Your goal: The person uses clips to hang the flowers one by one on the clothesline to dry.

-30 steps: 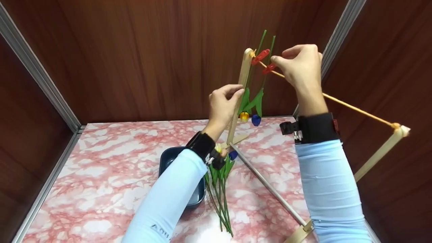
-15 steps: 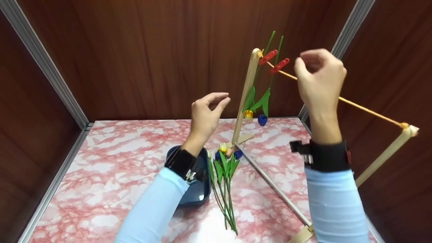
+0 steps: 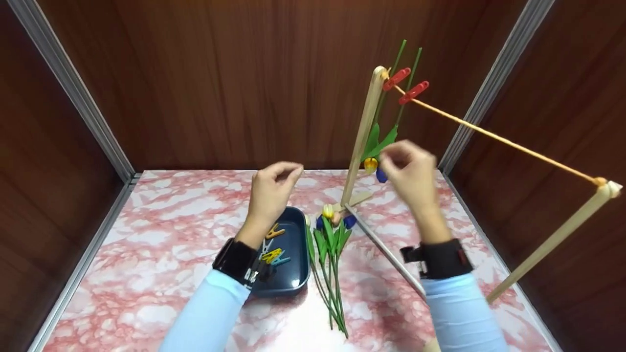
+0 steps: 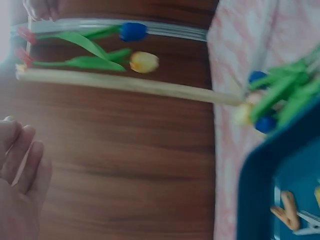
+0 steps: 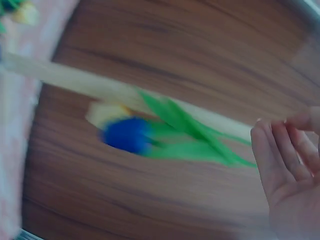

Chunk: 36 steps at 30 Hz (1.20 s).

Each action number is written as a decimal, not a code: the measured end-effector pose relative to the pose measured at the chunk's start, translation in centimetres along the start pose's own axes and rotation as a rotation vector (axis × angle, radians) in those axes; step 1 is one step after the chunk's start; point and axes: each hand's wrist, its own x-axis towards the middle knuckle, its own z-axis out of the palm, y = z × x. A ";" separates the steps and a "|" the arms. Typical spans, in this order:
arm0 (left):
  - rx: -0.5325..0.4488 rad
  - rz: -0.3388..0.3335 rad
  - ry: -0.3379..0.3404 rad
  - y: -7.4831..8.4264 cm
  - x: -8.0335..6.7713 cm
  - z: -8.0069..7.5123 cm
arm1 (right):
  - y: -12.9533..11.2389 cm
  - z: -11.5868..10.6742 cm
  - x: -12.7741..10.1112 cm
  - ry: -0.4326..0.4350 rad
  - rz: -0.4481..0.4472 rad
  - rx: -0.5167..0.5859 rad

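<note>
My left hand (image 3: 274, 190) hovers with loosely bent fingers and nothing in them, above the far end of a dark blue tray (image 3: 308, 259). My right hand (image 3: 413, 176), also holding nothing, overlaps the hanging tulips in the head view. Two red clothespins (image 3: 413, 92) clip a yellow tulip (image 3: 370, 165) and a blue tulip (image 3: 381, 176) upside down to an orange string (image 3: 499, 137). In the right wrist view the blue tulip head (image 5: 125, 135) covers part of the yellow one. On the table lies a bunch of tulips (image 3: 332, 244), beside the tray.
Orange, yellow, blue and pale clothespins (image 3: 272, 255) lie in the tray. A wooden post (image 3: 364, 139) holds the string's far end, another post (image 3: 552, 244) its right end. A grey bar (image 3: 384, 247) runs along the table. Brown wood-grain walls (image 3: 244, 88) enclose the marbled tabletop (image 3: 161, 234).
My right hand has let go of the second red clothespin and dropped below the string. My left hand has left the post and moved left and down over the tray.
</note>
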 end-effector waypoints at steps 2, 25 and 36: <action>0.041 -0.077 -0.065 -1.2 -1.0 -0.4 | 1.0 1.8 -1.1 -0.084 0.036 0.020; 0.579 -0.492 -0.499 -10.6 -11.6 1.3 | 4.8 12.1 -10.2 -0.412 0.143 0.154; 0.562 -0.506 -0.510 -11.2 -12.3 1.8 | 5.3 11.0 -11.3 -0.411 0.165 0.113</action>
